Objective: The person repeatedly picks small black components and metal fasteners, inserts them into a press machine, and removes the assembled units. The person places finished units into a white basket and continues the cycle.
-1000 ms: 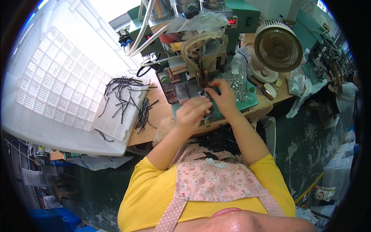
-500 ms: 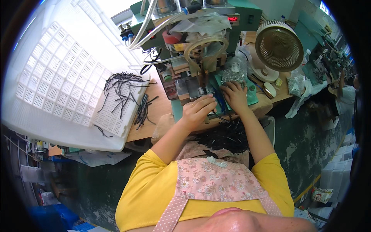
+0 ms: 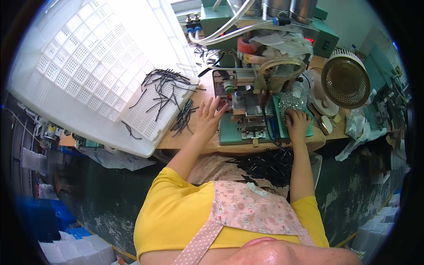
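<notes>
The single head-worn fisheye view looks steeply down, close over the workbench (image 3: pixel 194 140) and green machine (image 3: pixel 260 84).

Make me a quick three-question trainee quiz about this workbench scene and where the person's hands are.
1. True or false: the left hand lies open beside the loose thin black sticks at the edge of the white perforated plastic crate.
2. The right hand rests on: A) the round brass-coloured mesh fan; B) the pile of small shiny metal parts on the green machine base; C) the crate.
3. Fill in: more black sticks are heaped in the person's ____.

Key: 1 true; 2 B; 3 lap.
</notes>
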The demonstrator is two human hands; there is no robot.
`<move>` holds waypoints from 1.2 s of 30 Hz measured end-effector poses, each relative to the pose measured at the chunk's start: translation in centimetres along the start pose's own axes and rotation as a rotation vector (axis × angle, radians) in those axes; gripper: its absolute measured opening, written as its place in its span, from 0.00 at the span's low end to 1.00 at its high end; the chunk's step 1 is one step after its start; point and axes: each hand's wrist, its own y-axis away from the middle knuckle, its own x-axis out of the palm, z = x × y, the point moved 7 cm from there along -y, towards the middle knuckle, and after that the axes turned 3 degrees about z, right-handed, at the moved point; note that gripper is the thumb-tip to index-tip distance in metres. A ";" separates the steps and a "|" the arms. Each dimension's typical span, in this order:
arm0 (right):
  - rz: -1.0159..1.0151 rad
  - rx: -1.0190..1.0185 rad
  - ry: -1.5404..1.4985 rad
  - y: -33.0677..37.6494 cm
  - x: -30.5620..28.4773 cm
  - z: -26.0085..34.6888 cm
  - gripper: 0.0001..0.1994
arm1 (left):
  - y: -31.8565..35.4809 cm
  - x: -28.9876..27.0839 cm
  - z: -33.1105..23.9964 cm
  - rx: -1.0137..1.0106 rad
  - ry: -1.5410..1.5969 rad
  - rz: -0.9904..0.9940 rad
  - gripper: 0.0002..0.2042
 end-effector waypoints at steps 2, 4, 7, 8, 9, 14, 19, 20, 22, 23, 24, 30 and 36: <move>0.055 0.022 -0.062 0.0 0.2 -0.3 0.09 | -1.1 1.1 1.2 -0.055 -0.039 0.032 0.25; 0.033 0.044 -0.131 0.1 0.1 -0.9 0.08 | -2.4 1.2 2.4 -0.149 0.029 0.011 0.23; 0.001 0.105 -0.269 0.2 0.1 -1.9 0.07 | -3.9 0.3 3.2 -0.141 -0.007 -0.072 0.20; -0.030 0.132 -0.357 0.3 0.0 -2.2 0.07 | -3.9 0.0 3.6 -0.164 0.025 -0.083 0.20; -0.040 0.147 -0.339 0.4 0.1 -2.4 0.07 | -3.6 -0.6 4.2 -0.214 0.042 -0.146 0.22; -0.114 0.171 -0.383 0.8 0.1 -2.5 0.07 | 0.1 0.3 10.7 -0.395 -0.039 0.140 0.18; -0.090 0.126 -0.313 0.5 -0.1 -2.3 0.07 | 5.8 2.2 15.1 -0.368 -0.222 0.477 0.13; -0.097 0.090 -0.277 0.3 -0.5 -1.9 0.07 | 6.1 2.0 15.3 -0.348 -0.206 0.453 0.12; -0.047 0.189 -0.383 0.0 -0.7 -1.7 0.07 | 6.1 1.5 15.2 -0.354 -0.140 0.414 0.11; 0.007 0.301 -0.466 -0.1 -0.5 -1.6 0.07 | 5.8 1.1 15.1 -0.380 -0.088 0.399 0.11; -0.029 0.279 -0.515 -0.5 -1.2 -0.7 0.07 | 5.5 0.8 15.1 -0.424 -0.043 0.411 0.11; -0.044 0.087 -0.709 -4.1 -5.5 5.9 0.07 | 0.8 -3.3 12.1 -0.568 0.285 0.030 0.06; 0.085 0.197 -0.831 -4.7 -4.5 10.0 0.09 | -3.8 -6.8 4.1 -0.422 0.973 -0.379 0.12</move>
